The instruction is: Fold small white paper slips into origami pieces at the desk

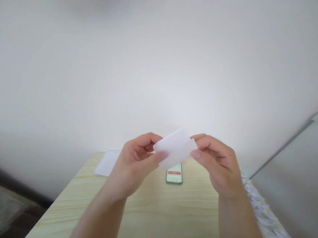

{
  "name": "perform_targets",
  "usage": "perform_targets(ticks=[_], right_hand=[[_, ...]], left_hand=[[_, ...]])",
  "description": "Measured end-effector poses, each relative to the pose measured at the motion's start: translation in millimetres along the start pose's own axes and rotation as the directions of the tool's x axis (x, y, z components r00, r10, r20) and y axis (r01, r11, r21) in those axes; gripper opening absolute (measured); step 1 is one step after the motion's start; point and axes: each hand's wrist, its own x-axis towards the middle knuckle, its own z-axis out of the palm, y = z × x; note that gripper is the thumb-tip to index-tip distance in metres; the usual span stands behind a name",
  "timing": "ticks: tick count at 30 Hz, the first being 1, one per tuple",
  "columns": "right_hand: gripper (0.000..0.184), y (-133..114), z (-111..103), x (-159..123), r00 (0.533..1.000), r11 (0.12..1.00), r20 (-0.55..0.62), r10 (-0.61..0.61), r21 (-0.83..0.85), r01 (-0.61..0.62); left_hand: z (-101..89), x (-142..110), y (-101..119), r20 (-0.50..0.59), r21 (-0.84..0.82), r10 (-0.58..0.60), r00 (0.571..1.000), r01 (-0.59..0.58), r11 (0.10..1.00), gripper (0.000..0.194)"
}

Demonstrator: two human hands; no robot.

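On the phone (174, 179), a red bar (174, 173) shows, its lettering too small to read. The paper (176, 148), plain white and folded, is tilted above the worktop (168, 221); the left hand (136, 164) pinches its left side, the right hand (221, 165) its right corner.

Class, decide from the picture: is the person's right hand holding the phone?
No, the phone lies on the table, while the right hand pinches the edge of the white paper.
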Motion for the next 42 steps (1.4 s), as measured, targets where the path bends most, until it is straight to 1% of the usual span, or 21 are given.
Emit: perform_targets(ticks=[3, 5, 7, 10, 13, 16, 19, 21, 27, 29, 33, 35, 38, 42], right_hand=[[0.010, -5, -2, -4, 0.998, 0.997, 0.045, 0.033, -0.073, -0.030], [0.008, -7, -1, -6, 0.995, 0.989, 0.077, 0.066, -0.138, -0.055], [0.007, -7, 1, -5, 0.993, 0.976, 0.082, 0.086, -0.205, -0.068], [0.004, -7, 4, -4, 0.997, 0.963, 0.036, 0.061, -0.265, -0.049], [0.012, -8, 6, -5, 0.999, 0.956, -0.012, 0.032, -0.290, -0.034], [0.012, -10, 8, -6, 0.999, 0.948, -0.026, 0.034, -0.315, -0.041], [0.011, -11, 8, -7, 0.998, 0.942, -0.050, 0.041, -0.330, -0.055], [0.011, -12, 9, -8, 0.997, 0.943, -0.065, 0.039, -0.328, -0.058], [0.011, -15, 11, -9, 0.993, 0.956, -0.115, 0.026, -0.287, -0.058], [0.013, -16, 11, -8, 0.988, 0.968, -0.141, 0.067, -0.233, -0.099], [0.017, -14, 11, -3, 0.965, 0.970, -0.134, 0.225, -0.066, -0.235], [0.016, -12, 11, -1, 0.966, 0.971, -0.109, 0.235, -0.026, -0.239], [0.017, -9, 11, 1, 0.974, 0.976, -0.089, 0.210, -0.034, -0.214], [0.014, -11, 11, -1, 0.971, 0.973, -0.109, 0.214, -0.063, -0.222]], left_hand=[[1.4, -7, 4, 0.005, 0.098, -0.018, 1.000, 0.018, 0.995, 0.012], [3.1, -10, 6, -0.019, 0.120, -0.030, 0.999, 0.032, 0.992, 0.011], [4.8, -12, 6, -0.049, 0.128, -0.040, 0.998, 0.046, 0.991, 0.012], [7.0, -12, 6, -0.070, 0.122, -0.057, 0.996, 0.065, 0.990, 0.012], [8.9, -11, 7, -0.082, 0.134, -0.067, 0.994, 0.077, 0.988, 0.012], [10.2, -11, 10, -0.095, 0.171, -0.046, 0.994, 0.062, 0.983, 0.013], [10.8, -13, 13, -0.077, 0.192, -0.020, 0.997, 0.035, 0.981, 0.016], [11.3, -14, 15, -0.066, 0.201, -0.009, 0.998, 0.022, 0.979, 0.017], [13.8, -15, 16, -0.097, 0.216, 0.001, 0.995, 0.020, 0.976, 0.006], [14.9, -16, 14, -0.120, 0.222, 0.038, 0.992, -0.010, 0.975, 0.005], [18.7, -16, 7, -0.218, 0.212, 0.138, 0.966, -0.091, 0.973, 0.006], [20.9, -15, 5, -0.277, 0.187, 0.173, 0.945, -0.123, 0.975, 0.007], [22.9, -15, 3, -0.296, 0.170, 0.181, 0.938, -0.135, 0.976, 0.007], [21.3, -15, 2, -0.277, 0.172, 0.176, 0.945, -0.131, 0.976, 0.007]])
